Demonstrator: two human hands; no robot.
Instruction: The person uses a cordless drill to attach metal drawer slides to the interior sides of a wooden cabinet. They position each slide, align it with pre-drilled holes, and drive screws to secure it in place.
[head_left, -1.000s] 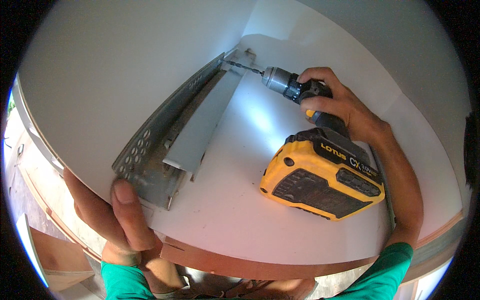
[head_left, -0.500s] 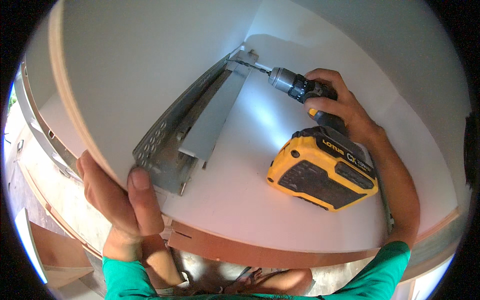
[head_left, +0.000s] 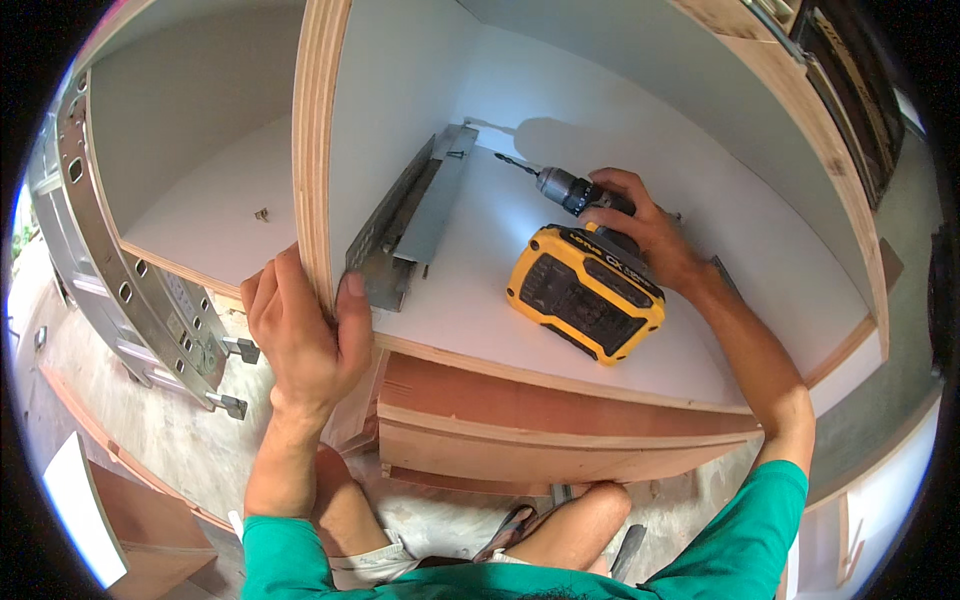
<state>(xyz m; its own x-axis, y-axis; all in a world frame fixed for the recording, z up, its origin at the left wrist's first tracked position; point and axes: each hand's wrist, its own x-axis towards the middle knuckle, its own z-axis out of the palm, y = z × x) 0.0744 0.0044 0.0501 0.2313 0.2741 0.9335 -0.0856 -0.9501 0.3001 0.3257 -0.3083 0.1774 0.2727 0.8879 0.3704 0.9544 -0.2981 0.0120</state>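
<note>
My left hand point(head_left: 305, 335) is closed round the front edge of an upright plywood panel point(head_left: 316, 120), its thumb on the white inner face. Beside that thumb lies the near end of a perforated grey metal drawer slide point(head_left: 385, 225), which runs along the foot of the panel. A flat grey metal strip point(head_left: 435, 210) rests alongside it on the white cabinet floor. In my right hand point(head_left: 640, 215) is a yellow and black cordless drill point(head_left: 590, 285). Its dark bit point(head_left: 516, 163) points at the far end of the slide, apart from it.
Several loose screws point(head_left: 262, 214) lie in the neighbouring compartment on the left. A metal ladder point(head_left: 140, 300) leans or lies outside it. Below the cabinet's front edge are brown wooden drawer parts point(head_left: 550, 440), close to my legs.
The drill has drawn back from the slide's far end, where its bit reached before. My view has pulled back and shows more of the cabinet. My left hand still grips the panel.
</note>
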